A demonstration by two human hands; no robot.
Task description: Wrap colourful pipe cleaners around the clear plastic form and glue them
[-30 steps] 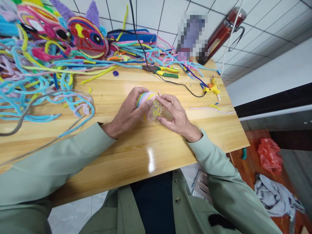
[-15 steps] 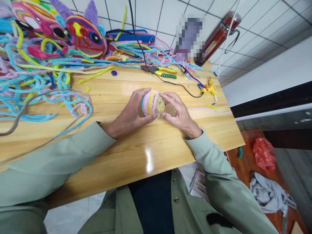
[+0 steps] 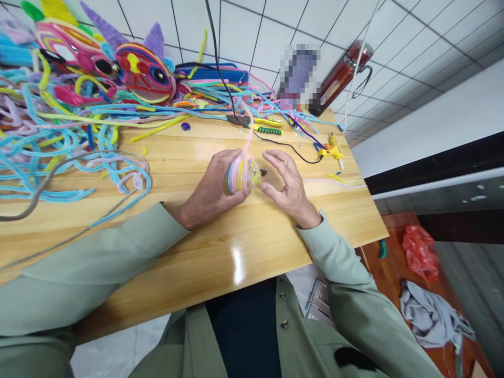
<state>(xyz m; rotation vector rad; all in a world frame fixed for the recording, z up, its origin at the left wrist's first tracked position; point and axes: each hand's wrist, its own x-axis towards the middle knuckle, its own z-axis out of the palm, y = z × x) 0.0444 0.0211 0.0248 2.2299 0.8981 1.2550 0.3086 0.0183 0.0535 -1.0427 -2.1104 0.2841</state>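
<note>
My left hand [image 3: 208,184] is wrapped round a small rounded form [image 3: 241,174] above the middle of the table. Pink, yellow and blue pipe cleaners circle its side, and its right end is clear with yellow bits showing. A loose end of pink pipe cleaner [image 3: 249,134] stands up from it, away from me. Just to the right is my right hand [image 3: 289,186], fingers apart and curved toward the form, with a gap between them. A small dark object [image 3: 263,171] shows in that gap; its kind is unclear.
Pipe cleaners [image 3: 71,136] lie heaped at the left and back, with two colourful mask-like pieces [image 3: 147,76] among them. Behind my hands are green-and-yellow-handled pliers [image 3: 268,128]. A yellow glue gun [image 3: 333,152] with a black cord lies right. A red thermos [image 3: 342,76] stands at the back.
My right hand has come away from the form and its fingers have spread. The pink end now sticks up free. My left hand keeps its hold; the whole view has shifted slightly.
</note>
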